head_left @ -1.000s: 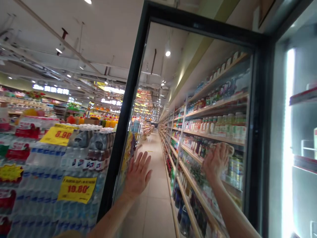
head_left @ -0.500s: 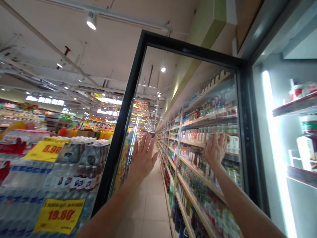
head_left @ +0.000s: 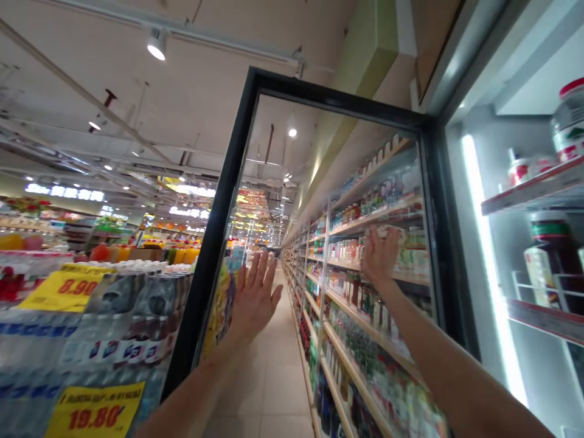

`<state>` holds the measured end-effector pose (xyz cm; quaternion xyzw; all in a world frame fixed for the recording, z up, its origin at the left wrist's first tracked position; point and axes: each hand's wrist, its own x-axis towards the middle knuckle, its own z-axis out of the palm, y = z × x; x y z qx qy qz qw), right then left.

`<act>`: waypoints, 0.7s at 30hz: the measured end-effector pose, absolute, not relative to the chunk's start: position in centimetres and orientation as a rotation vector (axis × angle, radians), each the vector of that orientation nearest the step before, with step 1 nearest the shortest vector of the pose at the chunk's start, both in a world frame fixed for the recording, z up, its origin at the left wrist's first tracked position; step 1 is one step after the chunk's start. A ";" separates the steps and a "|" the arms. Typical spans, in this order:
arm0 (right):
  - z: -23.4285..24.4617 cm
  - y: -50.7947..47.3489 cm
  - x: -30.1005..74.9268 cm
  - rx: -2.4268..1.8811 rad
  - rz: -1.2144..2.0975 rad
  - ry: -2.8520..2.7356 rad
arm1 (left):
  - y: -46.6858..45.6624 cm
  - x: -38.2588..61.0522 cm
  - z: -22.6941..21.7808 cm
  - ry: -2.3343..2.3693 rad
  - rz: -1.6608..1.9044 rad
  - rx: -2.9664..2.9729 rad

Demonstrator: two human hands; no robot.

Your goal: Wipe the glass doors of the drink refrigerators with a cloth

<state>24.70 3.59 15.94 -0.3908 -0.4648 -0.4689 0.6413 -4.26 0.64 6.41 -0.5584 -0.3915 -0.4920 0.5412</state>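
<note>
The left hand point(head_left: 255, 299) is facing the glass point(head_left: 294, 167) with its palm, fingers stretching up and slightly apart, thumb standing out; whether it is touching the pane I cannot tell. The right hand point(head_left: 380, 257) is lying over a pale cloth point(head_left: 401, 235) at the pane's right part, fingers reaching upward over it; whether they are gripping it I cannot tell. A black frame point(head_left: 219, 222) is surrounding the glass. On the right, a light strip point(head_left: 490, 255) is glowing beside bottles point(head_left: 550, 258) in the cooler. On the left, yellow signs point(head_left: 97, 413) are hanging on stacked packs point(head_left: 109, 347). Farther off, shelves point(head_left: 349, 304) are showing in the glass, running into the distance.
</note>
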 end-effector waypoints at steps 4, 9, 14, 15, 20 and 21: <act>14.6 3.0 17.3 -0.712 -1.313 -1.518 | 1.1 -4.4 6.5 -0.918 -1.177 -1.330; 14.0 2.6 18.6 -0.708 -1.397 -1.609 | 1.3 -4.4 6.5 -0.915 -1.162 -1.325; 15.9 3.5 22.8 -0.916 -1.015 -1.112 | 1.1 -4.5 6.2 -0.923 -1.136 -1.314; 15.8 3.5 21.9 -0.865 -1.009 -1.191 | 1.0 -4.6 6.2 -0.913 -1.143 -1.310; 12.8 2.5 13.1 -0.484 -0.810 -1.645 | -0.4 -3.1 7.6 -0.722 -1.182 -1.349; 12.4 2.2 12.0 -0.417 -0.692 -1.649 | -0.6 -2.3 8.2 -0.674 -1.161 -1.398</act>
